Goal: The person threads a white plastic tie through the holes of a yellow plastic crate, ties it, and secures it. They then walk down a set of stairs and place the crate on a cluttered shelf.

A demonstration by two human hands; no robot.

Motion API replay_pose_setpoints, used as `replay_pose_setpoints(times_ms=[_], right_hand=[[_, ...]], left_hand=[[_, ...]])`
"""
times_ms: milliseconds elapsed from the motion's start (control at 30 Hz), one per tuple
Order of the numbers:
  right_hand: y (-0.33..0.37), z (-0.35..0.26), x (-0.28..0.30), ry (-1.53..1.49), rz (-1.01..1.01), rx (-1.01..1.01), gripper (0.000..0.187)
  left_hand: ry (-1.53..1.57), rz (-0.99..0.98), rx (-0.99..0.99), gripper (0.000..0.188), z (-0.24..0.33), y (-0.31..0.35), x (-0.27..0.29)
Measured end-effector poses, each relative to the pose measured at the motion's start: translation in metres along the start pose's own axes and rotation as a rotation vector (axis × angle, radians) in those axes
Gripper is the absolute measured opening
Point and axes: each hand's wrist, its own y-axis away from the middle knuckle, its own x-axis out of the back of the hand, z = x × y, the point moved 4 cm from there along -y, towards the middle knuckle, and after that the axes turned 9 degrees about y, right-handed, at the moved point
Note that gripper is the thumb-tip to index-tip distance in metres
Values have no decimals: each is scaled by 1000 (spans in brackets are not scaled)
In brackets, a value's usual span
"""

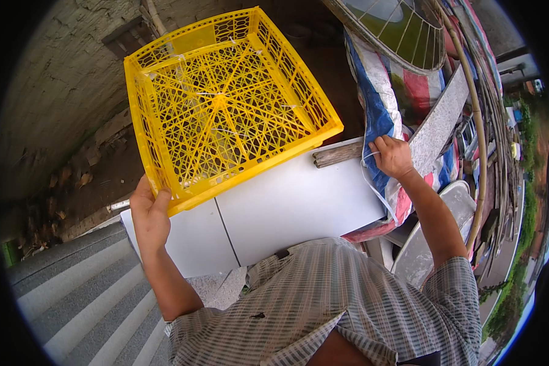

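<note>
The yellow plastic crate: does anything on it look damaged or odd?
Thin white strips, probably ties, seem threaded through the bottom of the yellow plastic crate. They look odd against moulded plastic, perhaps a repair; I see no clear break.

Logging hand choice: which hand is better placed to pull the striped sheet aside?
Likely the right hand: it is apparently closed on the striped sheet, while the left hand grips the yellow crate at one corner.

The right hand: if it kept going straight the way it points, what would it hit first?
Probably the blue part of the striped sheet, which the right hand seems to touch at its fingers; depth there is hard to judge.
</note>
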Motion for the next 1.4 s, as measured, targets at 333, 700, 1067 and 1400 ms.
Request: replay_pose_setpoints(times_ms=[333,700,1067,1400], right_hand=[[-3,4,7,-209,-5,-176,28],[-24,-141,42,-703,-495,-332,46],[4,-183,13,-800,-318,-246,34],[6,-187,13,-760,-324,-265,30]], left_hand=[[-2,-100,197,42,-19,94,31],[-555,6,289,52,-40,139,16],[-1216,-513,-135,88,-52,80,-122],[-1409,-734,77,110,-131,65,-135]])
